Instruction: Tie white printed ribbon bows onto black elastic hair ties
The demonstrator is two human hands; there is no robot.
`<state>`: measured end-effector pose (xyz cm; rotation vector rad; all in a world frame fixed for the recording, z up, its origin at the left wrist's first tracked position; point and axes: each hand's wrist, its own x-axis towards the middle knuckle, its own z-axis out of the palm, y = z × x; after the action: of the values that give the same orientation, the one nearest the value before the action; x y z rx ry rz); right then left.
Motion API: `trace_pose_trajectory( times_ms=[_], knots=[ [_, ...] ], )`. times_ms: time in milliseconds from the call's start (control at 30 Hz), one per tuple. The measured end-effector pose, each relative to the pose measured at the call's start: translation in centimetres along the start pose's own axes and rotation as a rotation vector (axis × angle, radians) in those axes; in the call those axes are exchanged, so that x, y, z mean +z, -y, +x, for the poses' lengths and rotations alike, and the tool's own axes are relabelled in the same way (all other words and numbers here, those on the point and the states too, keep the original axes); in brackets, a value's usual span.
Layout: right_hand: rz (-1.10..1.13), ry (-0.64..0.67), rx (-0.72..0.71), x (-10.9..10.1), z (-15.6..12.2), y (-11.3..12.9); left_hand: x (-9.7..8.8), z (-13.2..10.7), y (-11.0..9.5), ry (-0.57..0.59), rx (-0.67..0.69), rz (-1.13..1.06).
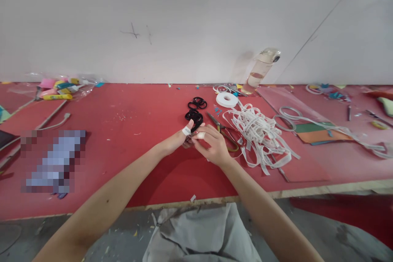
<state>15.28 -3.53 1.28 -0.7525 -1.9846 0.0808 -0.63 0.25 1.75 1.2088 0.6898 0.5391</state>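
Just ahead of our hands, toward the white wall (153,49), two clusters of black rings (198,118) are lying at twelve o'clock on the red table (147,131). Our left hand (181,139) is sitting nearer to them, its thumb overlapping the nearer cluster in our view, though we are not managing to tell whether it is touching. Our right hand (215,146) is lying at about four o'clock from the rings. Being round, they are showing no single long axis; the scissors (220,126) beside them are pointing their tips toward eleven o'clock and their handles toward four.

Our left fingers are curling below a raised thumb, with a printed white strip (186,130) lying across it. Our right fingers are half bending, the tips meeting the left ones, and a white band (201,135) is circling one finger. What we are pinching between them, if anything, is hiding from us.

The rings are looking thin, matt and plain, overlapping one another; the farther cluster is spreading more openly. At three o'clock, a tangle of printed white tape (260,131) is heaping up.
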Motion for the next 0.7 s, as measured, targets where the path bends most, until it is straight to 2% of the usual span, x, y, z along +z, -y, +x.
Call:
trace_pose_trajectory(
  times_ms=[200, 333, 467, 533, 700],
  knots=[
    [0.108, -0.033, 0.061, 0.0, 0.2, 0.3, 0.1, 0.3, 0.6, 0.084, -0.005, -0.112],
    [0.173, -0.077, 0.135, 0.0, 0.1, 0.6, 0.8, 0.4, 0.5, 0.061, -0.022, -0.191],
    [0.201, -0.082, 0.181, 0.0, 0.0, 0.6, 1.2, 0.3, 0.2, 0.06, -0.036, -0.151],
    [0.179, -0.096, 0.158, 0.0, 0.0, 0.5, 1.2, 0.2, 0.0, 0.031, -0.024, -0.131],
    [0.084, -0.092, 0.11, -0.1, 0.0, 0.5, 1.1, -0.2, -0.3, -0.147, 0.067, -0.056]
  ],
)
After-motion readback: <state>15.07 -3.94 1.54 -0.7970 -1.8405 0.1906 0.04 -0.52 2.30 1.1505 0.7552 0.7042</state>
